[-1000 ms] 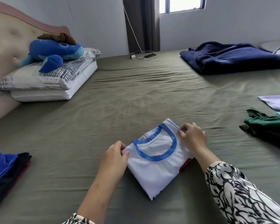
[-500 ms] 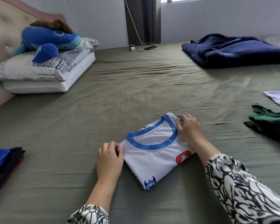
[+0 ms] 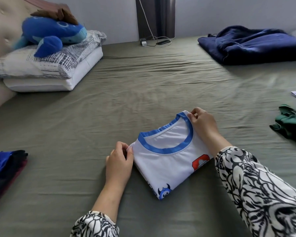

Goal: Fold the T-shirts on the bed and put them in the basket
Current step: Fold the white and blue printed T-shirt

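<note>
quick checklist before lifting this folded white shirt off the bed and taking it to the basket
1. Shirt folded compact: white T-shirt lies as a neat packet, collar up. Ok.
2. Left grip: left hand pinches the near-left corner. Ok.
3. Right grip: right hand pinches the far corner by the collar. Ok.
4. Layers underneath aligned: only the top face and near edge show. Cannot tell.
5. Basket located: none in view. Cannot tell.
6. More shirts waiting: green garment lies unfolded at right. Not ok.
</note>
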